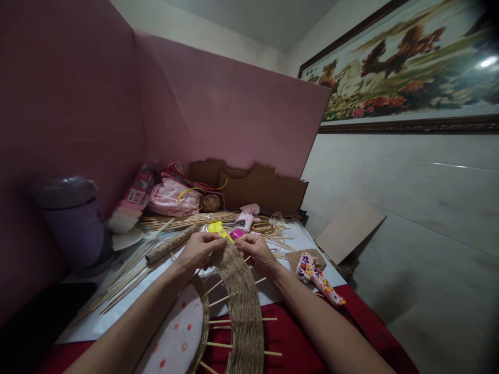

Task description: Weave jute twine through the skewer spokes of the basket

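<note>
A curved band of woven jute twine point(244, 306) on thin wooden sticks arches up from the bottom of the view. My left hand point(198, 249) is closed on the band's far end from the left. My right hand point(255, 250) pinches the same end from the right. Both thumbs press on the twine. Wooden spokes point(241, 319) stick out sideways from the band. A white cloth with red dots point(177, 337) lies under its inner curve.
A bundle of wooden skewers point(128, 280) lies left of my hands. A purple lidded bin point(74, 223) stands at the far left. A floral glue gun point(317, 278), a twine ball point(210, 203), a pink bag point(173, 197), cardboard pieces point(265, 189) and a pink partition point(234, 109) surround the table.
</note>
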### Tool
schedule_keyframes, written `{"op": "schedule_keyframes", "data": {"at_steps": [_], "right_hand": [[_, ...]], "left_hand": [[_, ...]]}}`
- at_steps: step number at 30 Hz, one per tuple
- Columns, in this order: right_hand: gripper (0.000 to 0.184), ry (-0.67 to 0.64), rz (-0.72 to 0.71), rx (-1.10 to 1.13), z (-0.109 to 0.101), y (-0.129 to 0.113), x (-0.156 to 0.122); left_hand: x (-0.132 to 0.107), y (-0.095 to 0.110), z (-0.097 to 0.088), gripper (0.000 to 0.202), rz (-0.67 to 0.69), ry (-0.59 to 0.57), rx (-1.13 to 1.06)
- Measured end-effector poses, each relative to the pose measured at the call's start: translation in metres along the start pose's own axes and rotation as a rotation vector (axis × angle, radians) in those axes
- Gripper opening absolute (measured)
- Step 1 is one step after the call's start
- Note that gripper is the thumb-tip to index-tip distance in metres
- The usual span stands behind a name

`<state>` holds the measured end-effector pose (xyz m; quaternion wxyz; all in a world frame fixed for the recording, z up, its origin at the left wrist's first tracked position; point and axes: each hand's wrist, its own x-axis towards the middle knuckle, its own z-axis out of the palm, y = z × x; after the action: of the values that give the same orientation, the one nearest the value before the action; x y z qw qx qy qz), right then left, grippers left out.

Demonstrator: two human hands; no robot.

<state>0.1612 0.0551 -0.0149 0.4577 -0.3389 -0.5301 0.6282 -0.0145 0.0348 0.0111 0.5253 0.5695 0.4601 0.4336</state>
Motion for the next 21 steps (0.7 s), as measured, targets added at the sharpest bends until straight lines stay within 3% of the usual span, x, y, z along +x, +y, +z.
{"op": "schedule_keyframes", "data": {"at_steps": [8, 14, 21], "right_hand": [[0.034, -0.007, 0.006, -0.01, -0.001, 0.0, 0.001], [0.034, 0.011, 0.024, -0.017, -0.001, -0.001, 0.001], [0.032, 0.003, 0.004, -0.012, -0.003, 0.003, 0.003]], "left_hand": [[0.005, 0.003, 0.003, 0.042, -0.044, 0.044, 0.004], [0.011, 0.001, 0.005, 0.034, -0.041, 0.07, -0.036], [0.01, -0.004, -0.003, 0.047, -0.086, 0.017, -0.09]]}}
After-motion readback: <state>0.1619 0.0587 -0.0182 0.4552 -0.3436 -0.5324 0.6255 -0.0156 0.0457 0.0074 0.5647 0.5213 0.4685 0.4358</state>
